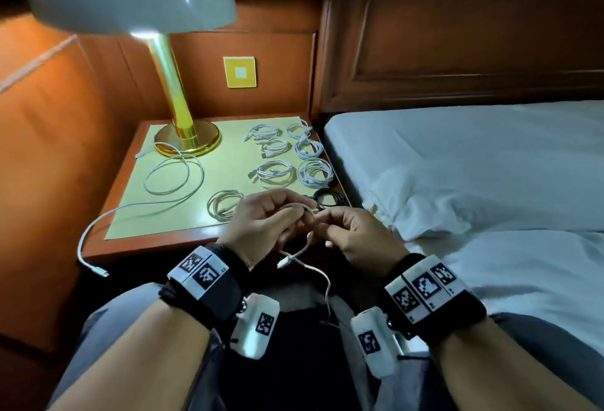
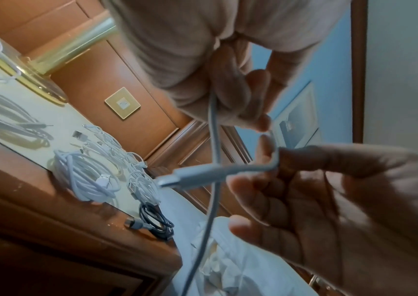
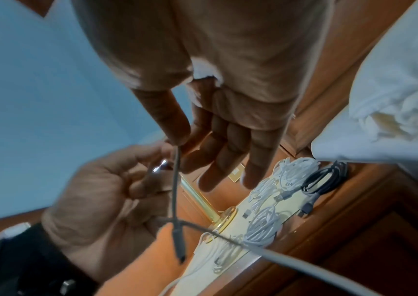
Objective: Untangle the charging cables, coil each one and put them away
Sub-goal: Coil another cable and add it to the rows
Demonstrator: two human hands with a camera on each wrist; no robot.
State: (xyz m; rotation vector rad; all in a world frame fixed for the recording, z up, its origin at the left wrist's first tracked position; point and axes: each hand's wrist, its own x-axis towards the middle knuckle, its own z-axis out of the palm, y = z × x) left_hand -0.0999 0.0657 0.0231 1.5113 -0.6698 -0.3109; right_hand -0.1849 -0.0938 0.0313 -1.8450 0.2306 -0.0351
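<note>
A white charging cable (image 1: 305, 249) is held between both hands over my lap, just in front of the nightstand. My left hand (image 1: 261, 218) pinches it close to the plug (image 2: 177, 177), which sticks out sideways in the left wrist view. My right hand (image 1: 353, 234) pinches the cord between thumb and index finger (image 3: 175, 138), its other fingers straight. The rest of the cord (image 1: 327, 289) trails down onto my lap. Another white cable (image 1: 173, 175) lies loose and uncoiled on the nightstand, its end (image 1: 103, 271) hanging off the front left edge.
Several coiled white cables (image 1: 277, 173) and one black coil (image 1: 330, 198) lie on the right half of the nightstand's yellow top (image 1: 222, 155). A brass lamp (image 1: 186, 139) stands at the back left. A bed with a white pillow (image 1: 457, 188) is to the right.
</note>
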